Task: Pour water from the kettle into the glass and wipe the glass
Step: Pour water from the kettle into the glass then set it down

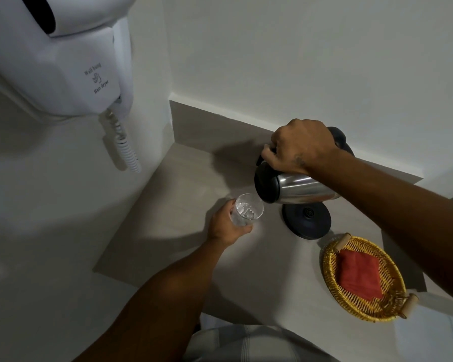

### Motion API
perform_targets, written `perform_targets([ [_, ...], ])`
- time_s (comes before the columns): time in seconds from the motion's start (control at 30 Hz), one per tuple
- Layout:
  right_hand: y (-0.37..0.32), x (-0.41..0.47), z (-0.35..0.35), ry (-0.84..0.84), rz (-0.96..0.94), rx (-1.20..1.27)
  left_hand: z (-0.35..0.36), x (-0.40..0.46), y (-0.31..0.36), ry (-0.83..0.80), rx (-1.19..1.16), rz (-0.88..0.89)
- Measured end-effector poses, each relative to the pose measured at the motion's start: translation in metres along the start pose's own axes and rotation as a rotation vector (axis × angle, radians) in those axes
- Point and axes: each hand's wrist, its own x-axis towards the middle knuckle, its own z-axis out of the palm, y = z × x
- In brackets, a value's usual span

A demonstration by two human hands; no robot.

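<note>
The right hand (300, 147) is wrapped around the black handle of the kettle (293, 188), knuckles up, wrist bent downward, with the forearm running in from the right edge of the view. The kettle (brushed steel body, black lid and handle) is tipped nearly horizontal, spout toward the left and down, directly over the rim of the glass (247, 210). The kettle is lifted clear of its round black base (307, 220), which sits on the counter (168, 231) just below it.

The left hand (228, 224) is curled around the lower side of the glass, thumb on the near side and fingers on the far side, holding it upright. The left forearm extends from the bottom centre of the view, elbow low. The glass is clear and holds some water; whether it rests on the counter or is held just above it cannot be told.

To the right, near the counter's front edge, a yellow wicker basket (332, 278) holds a folded red cloth (360, 275). A wall-hung hair dryer (63, 61) with a coiled cord is mounted at upper left.
</note>
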Motion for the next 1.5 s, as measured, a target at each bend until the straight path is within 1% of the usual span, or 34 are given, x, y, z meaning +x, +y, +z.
perform_targets([
  [0.73, 0.006, 0.004, -0.015, 0.005, -0.008, -0.006, -0.001, -0.002, 0.004, -0.008, 0.02, -0.013],
  [0.87, 0.005, 0.002, -0.012, 0.016, 0.018, -0.005, -0.002, -0.002, 0.005, -0.022, 0.024, -0.013],
  [1.07, 0.01, -0.004, -0.002, 0.042, 0.077, 0.061, -0.002, -0.003, 0.006, -0.011, 0.045, -0.009],
  [1.17, 0.018, -0.012, 0.008, 0.051, 0.145, 0.147, -0.001, -0.002, 0.006, -0.02, 0.038, -0.013],
  [1.23, 0.027, -0.021, 0.017, 0.059, 0.233, 0.257, -0.002, -0.001, 0.005, -0.021, 0.032, -0.014],
  [1.37, 0.047, -0.044, 0.037, 0.121, 0.467, 0.556, -0.002, -0.001, 0.004, -0.007, 0.043, -0.005],
  [1.5, 0.07, -0.071, 0.06, 0.245, 0.755, 0.768, -0.001, 0.001, 0.001, -0.005, 0.034, 0.0],
])
